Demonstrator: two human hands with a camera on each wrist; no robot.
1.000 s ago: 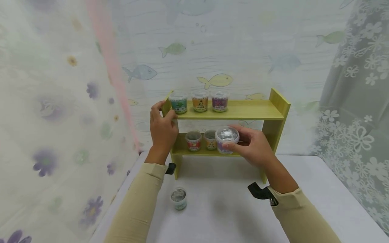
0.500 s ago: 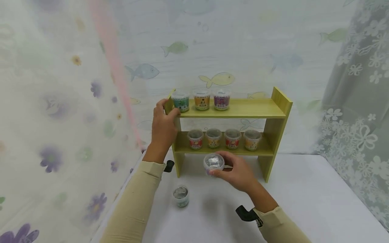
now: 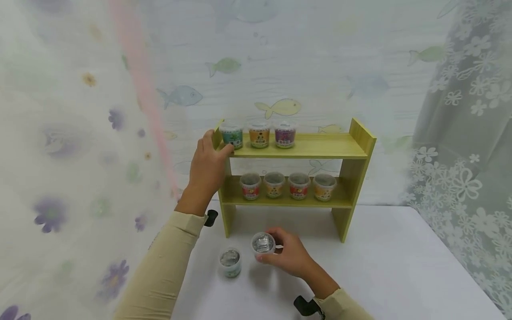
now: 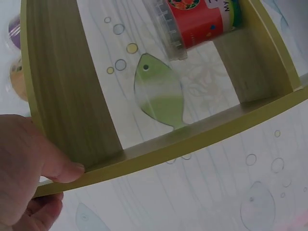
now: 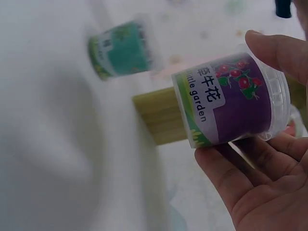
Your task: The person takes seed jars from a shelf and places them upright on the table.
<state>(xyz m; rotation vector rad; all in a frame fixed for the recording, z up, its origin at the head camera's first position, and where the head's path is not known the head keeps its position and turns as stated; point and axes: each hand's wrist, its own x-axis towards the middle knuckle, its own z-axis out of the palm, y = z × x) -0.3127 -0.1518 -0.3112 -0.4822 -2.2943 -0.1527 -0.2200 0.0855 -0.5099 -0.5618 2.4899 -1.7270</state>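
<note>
My left hand point(image 3: 207, 171) grips the upper left side of a yellow-green wooden shelf point(image 3: 320, 146); in the left wrist view the thumb and fingers pinch the panel's edge point(image 4: 159, 153). My right hand point(image 3: 291, 255) holds a small plastic cup point(image 3: 263, 244) with a clear lid, in front of the shelf and low over the white table. Its purple label point(image 5: 240, 103) reads "little garden" in the right wrist view. Just left of it, a green-labelled cup point(image 3: 230, 263) stands upright on the table, apart from the held one.
On the upper shelf stand a green cup point(image 3: 232, 137), an orange cup point(image 3: 259, 137) and a purple cup point(image 3: 285, 137). Several red and orange cups point(image 3: 299, 189) line the lower shelf. A patterned curtain point(image 3: 80, 178) hangs along the left side of the table point(image 3: 384, 258).
My right hand has carried the purple-labelled cup from in front of the lower shelf down and left, near the green cup on the table. My left hand keeps its grip on the shelf.
</note>
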